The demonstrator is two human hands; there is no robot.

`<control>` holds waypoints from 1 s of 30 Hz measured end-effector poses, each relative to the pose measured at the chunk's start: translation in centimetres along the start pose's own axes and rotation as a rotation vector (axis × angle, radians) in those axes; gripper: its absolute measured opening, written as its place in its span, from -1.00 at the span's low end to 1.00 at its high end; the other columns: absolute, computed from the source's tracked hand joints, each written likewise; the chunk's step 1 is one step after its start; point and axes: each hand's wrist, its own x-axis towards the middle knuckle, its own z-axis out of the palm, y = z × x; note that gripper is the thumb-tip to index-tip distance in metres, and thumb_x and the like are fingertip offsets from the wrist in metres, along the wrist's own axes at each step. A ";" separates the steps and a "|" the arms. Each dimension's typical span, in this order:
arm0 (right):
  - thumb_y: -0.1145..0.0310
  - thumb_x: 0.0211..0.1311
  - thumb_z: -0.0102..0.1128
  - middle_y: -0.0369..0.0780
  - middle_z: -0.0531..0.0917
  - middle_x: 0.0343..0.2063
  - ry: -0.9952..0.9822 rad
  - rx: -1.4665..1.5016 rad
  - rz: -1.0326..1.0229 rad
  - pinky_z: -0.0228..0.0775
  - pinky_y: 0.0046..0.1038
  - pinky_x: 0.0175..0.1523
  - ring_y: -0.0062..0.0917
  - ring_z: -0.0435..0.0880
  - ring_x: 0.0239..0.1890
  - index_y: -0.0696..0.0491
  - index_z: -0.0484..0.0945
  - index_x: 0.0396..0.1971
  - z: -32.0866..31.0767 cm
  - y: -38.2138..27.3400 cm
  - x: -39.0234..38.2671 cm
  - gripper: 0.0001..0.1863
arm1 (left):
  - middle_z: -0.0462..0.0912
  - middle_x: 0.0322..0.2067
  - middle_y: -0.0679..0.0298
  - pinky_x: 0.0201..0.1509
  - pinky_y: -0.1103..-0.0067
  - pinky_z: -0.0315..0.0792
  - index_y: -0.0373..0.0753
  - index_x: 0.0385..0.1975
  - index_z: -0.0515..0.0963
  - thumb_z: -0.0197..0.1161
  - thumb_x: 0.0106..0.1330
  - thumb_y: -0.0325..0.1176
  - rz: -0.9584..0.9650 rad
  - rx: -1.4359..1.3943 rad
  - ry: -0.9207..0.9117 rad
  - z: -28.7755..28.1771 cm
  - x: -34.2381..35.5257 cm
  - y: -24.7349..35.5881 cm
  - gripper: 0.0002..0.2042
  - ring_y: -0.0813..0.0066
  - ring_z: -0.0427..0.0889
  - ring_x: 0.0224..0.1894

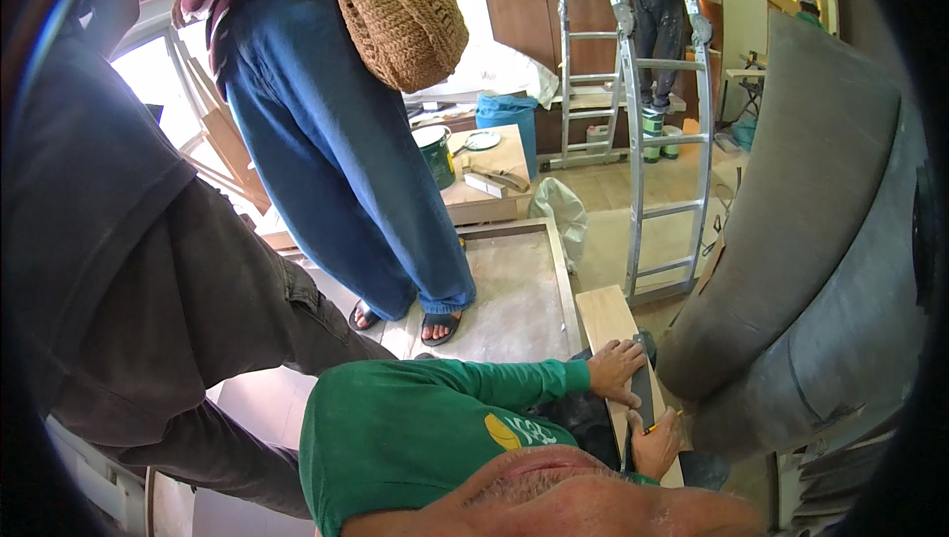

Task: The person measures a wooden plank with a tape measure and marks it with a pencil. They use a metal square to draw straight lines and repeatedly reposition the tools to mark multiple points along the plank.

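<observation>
A pale wooden board (606,316) runs lengthwise in front of me, low on the right side of the head view. On top of it rests a dark, flat straightedge (644,389). My left hand (615,370) grips this straightedge against the board, its fingers bent over the far part and the thumb nearer to me. Closer to my body, my right hand (654,446) is closed round a yellow pencil (652,427), by the near part of the straightedge. The pencil's tip is too small to make out.
Two people stand close on my left, one in blue jeans (326,132), one in dark trousers (237,290). An aluminium ladder (670,209) stands ahead. Large grey curved panels (791,201) rise at the right. Beyond the jeans, a low wooden table (506,157) bears a bucket (435,155).
</observation>
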 end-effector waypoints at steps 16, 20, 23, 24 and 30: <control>-0.42 0.21 0.51 0.20 0.70 0.12 -0.083 0.041 0.074 0.45 0.18 0.31 0.20 0.70 0.20 0.27 0.52 0.27 -1.1 1.3 -0.6 0.03 | 0.50 0.22 -0.06 0.49 0.00 0.38 -0.39 0.27 0.53 0.52 0.12 0.49 0.064 -0.028 -0.032 2.2 1.1 0.6 0.02 -0.14 0.48 0.38; -0.37 0.21 0.55 0.19 0.70 0.10 -0.009 0.089 0.097 0.48 0.17 0.28 0.19 0.70 0.21 0.27 0.54 0.24 -1.8 1.1 -1.3 -0.01 | 0.51 0.22 -0.07 0.48 0.00 0.37 -0.38 0.26 0.55 0.54 0.09 0.48 0.084 -0.057 -0.013 2.2 1.3 1.2 0.02 -0.14 0.49 0.38; -0.36 0.20 0.56 0.17 0.70 0.11 0.056 0.085 0.085 0.47 0.17 0.27 0.20 0.69 0.21 0.27 0.55 0.23 -1.7 2.2 -1.7 -0.02 | 0.53 0.22 -0.07 0.48 0.01 0.37 -0.38 0.25 0.56 0.55 0.07 0.46 0.103 -0.058 -0.001 2.5 1.8 2.8 0.01 -0.14 0.49 0.39; -0.35 0.21 0.56 0.16 0.70 0.15 -0.001 0.083 0.121 0.47 0.18 0.30 0.19 0.68 0.24 0.26 0.54 0.27 -2.2 2.4 -1.8 -0.01 | 0.53 0.22 -0.07 0.48 0.01 0.36 -0.39 0.24 0.56 0.56 0.07 0.46 0.106 -0.052 0.002 2.8 1.9 3.1 0.01 -0.14 0.49 0.40; -0.33 0.25 0.56 0.12 0.64 0.39 -0.116 0.022 0.309 0.38 0.25 0.46 0.11 0.61 0.45 0.25 0.49 0.46 -3.7 3.2 -3.2 0.07 | 0.54 0.21 -0.08 0.48 0.03 0.36 -0.42 0.23 0.56 0.55 0.07 0.46 0.187 -0.027 -0.060 4.1 3.1 5.1 0.01 -0.13 0.49 0.41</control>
